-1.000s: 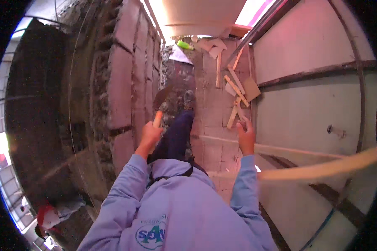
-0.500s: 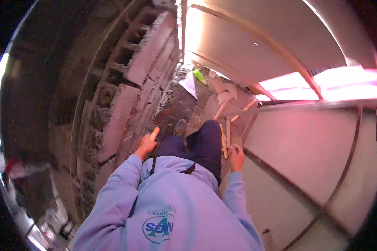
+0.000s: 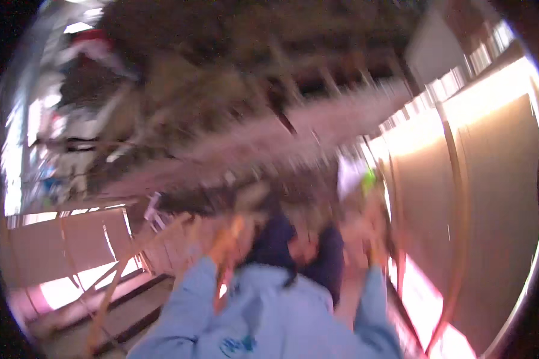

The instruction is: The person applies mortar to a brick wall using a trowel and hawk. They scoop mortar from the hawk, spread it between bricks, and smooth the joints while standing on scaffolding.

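Note:
My left hand grips the orange handle of a trowel, its blade smeared by motion above my dark-trousered legs. On the other side, my right hand hangs near my right thigh, too blurred to show its fingers or anything in them. A white sheet and a bright green object, perhaps a bottle, lie beyond my feet to the right, by the base of a rough block wall.
Framed pale panels with bright gaps stand at my right. Long timber pieces slant at the lower left beside another panel wall. Red and white items show blurred at the upper left, among dark surroundings.
My view has swung sharply left, so the block wall now spans ahead of me rather than standing at my left, and everything is blurred. The trowel stays in my left hand.

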The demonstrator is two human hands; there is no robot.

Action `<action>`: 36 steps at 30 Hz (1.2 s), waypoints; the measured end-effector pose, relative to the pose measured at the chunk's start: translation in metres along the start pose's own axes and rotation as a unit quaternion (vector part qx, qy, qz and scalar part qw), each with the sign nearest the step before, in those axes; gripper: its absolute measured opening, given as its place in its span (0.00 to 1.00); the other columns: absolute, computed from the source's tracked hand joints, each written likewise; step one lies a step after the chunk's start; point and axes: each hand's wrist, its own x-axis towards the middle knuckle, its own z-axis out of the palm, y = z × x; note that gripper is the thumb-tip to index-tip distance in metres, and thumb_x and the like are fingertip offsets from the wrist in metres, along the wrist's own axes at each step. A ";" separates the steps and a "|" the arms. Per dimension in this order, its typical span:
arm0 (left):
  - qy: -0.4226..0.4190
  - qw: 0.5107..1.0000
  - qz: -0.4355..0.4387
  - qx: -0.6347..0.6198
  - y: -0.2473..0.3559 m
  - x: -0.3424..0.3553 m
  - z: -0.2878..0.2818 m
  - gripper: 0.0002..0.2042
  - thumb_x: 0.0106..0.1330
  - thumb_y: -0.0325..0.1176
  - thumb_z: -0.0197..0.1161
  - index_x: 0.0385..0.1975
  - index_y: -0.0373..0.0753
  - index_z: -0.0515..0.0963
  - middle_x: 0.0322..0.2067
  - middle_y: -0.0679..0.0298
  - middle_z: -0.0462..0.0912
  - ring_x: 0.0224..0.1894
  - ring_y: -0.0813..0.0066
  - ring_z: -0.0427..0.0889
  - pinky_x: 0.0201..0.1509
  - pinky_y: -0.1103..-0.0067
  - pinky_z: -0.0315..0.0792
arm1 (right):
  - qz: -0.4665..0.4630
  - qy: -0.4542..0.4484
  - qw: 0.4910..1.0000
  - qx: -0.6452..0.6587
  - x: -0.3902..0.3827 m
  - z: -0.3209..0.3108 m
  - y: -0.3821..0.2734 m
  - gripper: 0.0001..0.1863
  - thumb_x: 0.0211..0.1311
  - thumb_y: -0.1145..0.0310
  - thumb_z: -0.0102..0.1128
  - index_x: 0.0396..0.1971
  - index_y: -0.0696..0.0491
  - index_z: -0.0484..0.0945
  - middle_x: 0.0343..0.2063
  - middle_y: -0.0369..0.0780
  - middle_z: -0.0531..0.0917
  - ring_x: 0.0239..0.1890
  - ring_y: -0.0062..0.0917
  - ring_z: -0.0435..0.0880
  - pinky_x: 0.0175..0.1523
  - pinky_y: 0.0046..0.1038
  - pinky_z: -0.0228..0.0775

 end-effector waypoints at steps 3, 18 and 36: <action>0.037 0.999 0.003 0.012 0.009 0.040 0.053 0.17 0.58 0.41 0.68 0.35 0.31 0.78 0.34 0.52 0.85 0.36 0.60 0.85 0.41 0.65 0.77 | 0.001 -0.011 0.996 0.091 0.098 -0.049 0.094 0.10 0.64 0.63 0.62 0.42 0.51 0.81 0.28 0.43 0.84 0.27 0.32 0.83 0.30 0.37 0.77; 0.045 0.858 -0.134 -0.494 -0.086 0.215 0.259 0.15 0.63 0.43 0.65 0.35 0.35 0.78 0.20 0.62 0.79 0.18 0.68 0.77 0.24 0.67 0.71 | 0.137 -0.137 0.981 0.000 0.366 0.105 0.073 0.15 0.65 0.57 0.59 0.48 0.45 0.74 0.30 0.40 0.83 0.23 0.32 0.82 0.21 0.39 0.68; 0.102 0.809 -0.185 -0.548 -0.153 0.383 0.473 0.16 0.68 0.44 0.60 0.36 0.34 0.79 0.28 0.56 0.81 0.25 0.63 0.79 0.29 0.66 0.74 | 0.136 0.005 0.977 0.165 0.581 0.190 0.197 0.29 0.64 0.44 0.62 0.54 0.53 0.74 0.34 0.34 0.81 0.26 0.25 0.79 0.26 0.27 0.71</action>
